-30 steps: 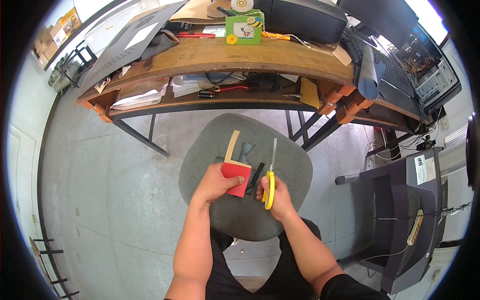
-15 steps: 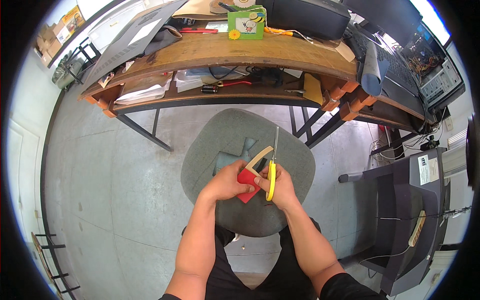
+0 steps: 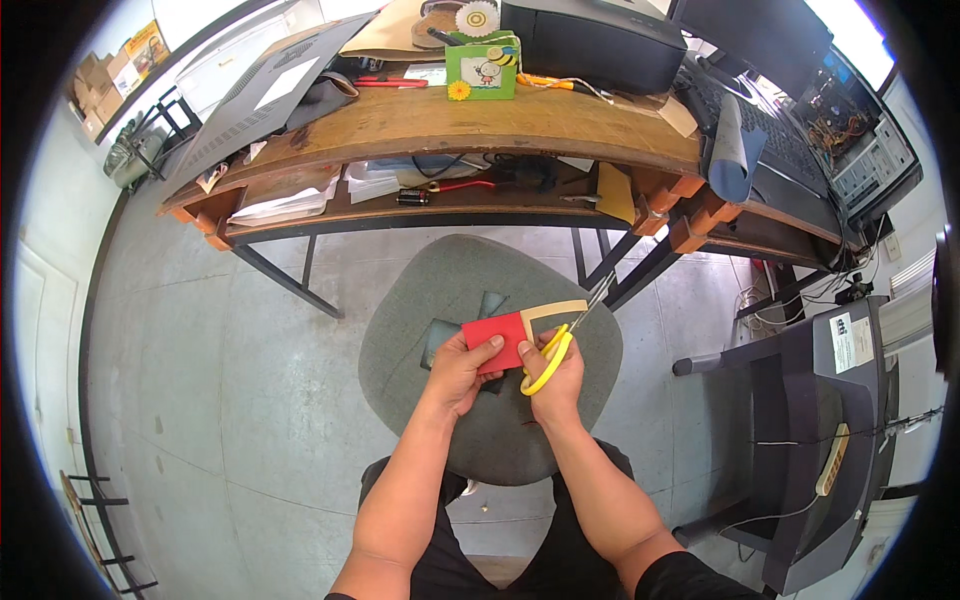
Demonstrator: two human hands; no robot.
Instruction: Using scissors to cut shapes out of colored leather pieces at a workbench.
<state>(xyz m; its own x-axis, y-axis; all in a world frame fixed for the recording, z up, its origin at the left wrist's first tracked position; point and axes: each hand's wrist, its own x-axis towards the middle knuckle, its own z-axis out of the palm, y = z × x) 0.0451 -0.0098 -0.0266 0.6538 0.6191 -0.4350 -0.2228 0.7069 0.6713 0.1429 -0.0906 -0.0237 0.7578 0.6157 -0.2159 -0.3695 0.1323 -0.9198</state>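
Observation:
My left hand point(image 3: 459, 376) is closed on a flat red piece point(image 3: 497, 328), its thumb lying across the front. Whether the piece is card or leather I cannot tell. A curved tan strip point(image 3: 557, 308) sticks out from its right end. My right hand point(image 3: 561, 388) holds yellow-handled scissors point(image 3: 563, 352), the blades pointing up and to the right, slightly apart near the tips. The right thumb also presses the red piece's lower right corner. Beneath my hands is a grey padded seat point(image 3: 420, 290), with grey-blue scraps point(image 3: 437, 338) on it, partly hidden by my left hand.
Beyond the seat stands a wooden desk point(image 3: 400, 125) with a lower shelf of papers and tools. A green pen holder point(image 3: 482, 74), a black printer point(image 3: 595, 40) and a keyboard point(image 3: 765, 130) are on top. A dark grey cabinet-like unit point(image 3: 790, 400) stands at right.
The red piece has turned from tilted to nearly level, its tan strip now pointing right. The scissors have swung from upright to leaning right. Both hands still hold their things.

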